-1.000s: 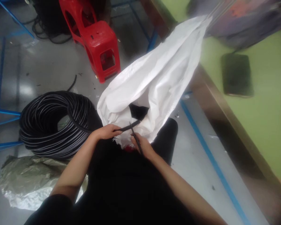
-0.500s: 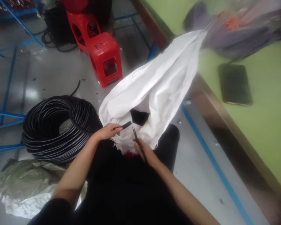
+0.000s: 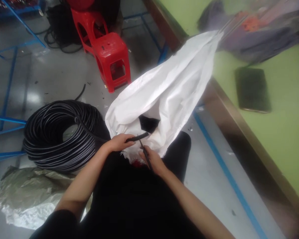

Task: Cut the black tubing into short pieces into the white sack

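Note:
My left hand is closed on a black tube whose free end sticks out to the right past my fingers. That tube leads back to a large coil of black tubing on the floor at my left. My right hand grips a pair of scissors, and their blades reach the tube just beyond my left fingers. Whether the blades are parted around the tube is too small to tell. Beneath both hands a white woven sack lies over my lap, its far end drawn up to the table.
Red plastic stools stand ahead. A green-topped table runs along the right, bearing a dark flat rectangular object and a blurred purplish cloth. A crumpled plastic bag lies at lower left. Blue tape marks the floor.
My left hand has shifted slightly right, and more of the tube now extends past it. The scissors' blades, which were beside the tube's end, now meet the tube farther back.

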Tool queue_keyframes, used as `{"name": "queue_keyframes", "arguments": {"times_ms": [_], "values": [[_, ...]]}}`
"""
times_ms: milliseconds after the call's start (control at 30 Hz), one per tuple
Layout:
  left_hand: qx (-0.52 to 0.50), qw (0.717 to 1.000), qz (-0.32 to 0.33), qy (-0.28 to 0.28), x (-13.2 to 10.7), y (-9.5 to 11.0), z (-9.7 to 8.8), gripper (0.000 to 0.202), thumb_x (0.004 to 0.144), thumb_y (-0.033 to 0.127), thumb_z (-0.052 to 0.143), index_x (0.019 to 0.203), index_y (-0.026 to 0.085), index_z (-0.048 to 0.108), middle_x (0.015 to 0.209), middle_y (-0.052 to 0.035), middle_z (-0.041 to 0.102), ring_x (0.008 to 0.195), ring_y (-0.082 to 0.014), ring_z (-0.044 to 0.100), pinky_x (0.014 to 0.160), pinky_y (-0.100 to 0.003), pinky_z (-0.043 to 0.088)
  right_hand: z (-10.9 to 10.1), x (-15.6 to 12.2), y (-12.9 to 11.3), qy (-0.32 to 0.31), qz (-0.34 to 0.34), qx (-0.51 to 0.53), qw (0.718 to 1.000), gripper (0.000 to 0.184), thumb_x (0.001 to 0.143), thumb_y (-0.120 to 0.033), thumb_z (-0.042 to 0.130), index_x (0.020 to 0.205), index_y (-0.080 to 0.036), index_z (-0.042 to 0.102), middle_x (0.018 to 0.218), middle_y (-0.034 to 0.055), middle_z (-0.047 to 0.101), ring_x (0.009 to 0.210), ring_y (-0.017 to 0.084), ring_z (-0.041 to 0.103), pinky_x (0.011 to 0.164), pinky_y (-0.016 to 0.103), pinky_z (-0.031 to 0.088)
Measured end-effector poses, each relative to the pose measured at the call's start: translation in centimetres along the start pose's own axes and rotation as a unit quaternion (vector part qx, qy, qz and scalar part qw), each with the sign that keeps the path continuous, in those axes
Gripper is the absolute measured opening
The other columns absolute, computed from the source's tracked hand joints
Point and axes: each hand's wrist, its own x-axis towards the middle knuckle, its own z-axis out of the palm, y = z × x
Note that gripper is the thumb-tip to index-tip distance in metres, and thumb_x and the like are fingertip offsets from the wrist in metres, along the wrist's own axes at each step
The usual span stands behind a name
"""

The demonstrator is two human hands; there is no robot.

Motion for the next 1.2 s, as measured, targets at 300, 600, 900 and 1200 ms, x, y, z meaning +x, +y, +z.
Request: {"name": "queue_keyframes", "arguments": {"times_ms": [300, 600, 900, 1200], "values": [[0.139, 0.990, -0.006, 0.040, -0.4, -0.7, 1.1, 0.029, 0.092, 0.041, 0.041, 0.098, 0.025, 0.065, 0.091, -0.0005, 0.065, 0.083, -0.0159, 0.058, 0.068, -0.023, 0.038, -0.1, 0.3, 0.7, -0.008, -0.003, 0.024, 1.000, 0.044, 0.090, -0.051, 0.042, 0.118, -0.020, 0.055, 0.088, 0.0068, 0.068, 0.077, 0.021, 0.063, 0.071, 0.034, 0.048], [0.129, 0.991, 0.020, 0.037, 0.5, -2.3, 1.5, 0.030, 0.093, 0.042, 0.042, 0.098, 0.024, 0.065, 0.091, -0.0010, 0.066, 0.084, -0.0161, 0.058, 0.071, -0.024, 0.040, 1.0, 0.3, 0.4, 0.056, -0.031, 0.041, 0.997, 0.037, 0.088, -0.048, 0.044, 0.086, -0.016, 0.062, 0.072, 0.0045, 0.064, 0.066, 0.019, 0.060, 0.065, 0.032, 0.047], [0.118, 0.992, 0.013, 0.030, 0.6, -2.8, 1.6, 0.029, 0.091, 0.041, 0.044, 0.098, 0.024, 0.066, 0.092, -0.0017, 0.067, 0.083, -0.0167, 0.059, 0.071, -0.024, 0.041, 1.8, 0.1, 0.9, 0.060, -0.018, 0.046, 0.997, 0.034, 0.088, -0.045, 0.044, 0.083, -0.017, 0.062, 0.066, 0.0040, 0.062, 0.063, 0.020, 0.061, 0.060, 0.031, 0.048], [0.057, 0.994, -0.026, 0.091, 0.4, -1.7, 1.0, 0.028, 0.090, 0.041, 0.046, 0.099, 0.021, 0.064, 0.086, -0.0009, 0.067, 0.075, -0.0155, 0.058, 0.070, -0.025, 0.042, 0.9, -0.6, 0.0, 0.009, -0.013, 0.096, 0.995, 0.039, 0.090, -0.047, 0.041, 0.101, -0.015, 0.059, 0.071, 0.0043, 0.064, 0.065, 0.019, 0.062, 0.060, 0.029, 0.049]]}}
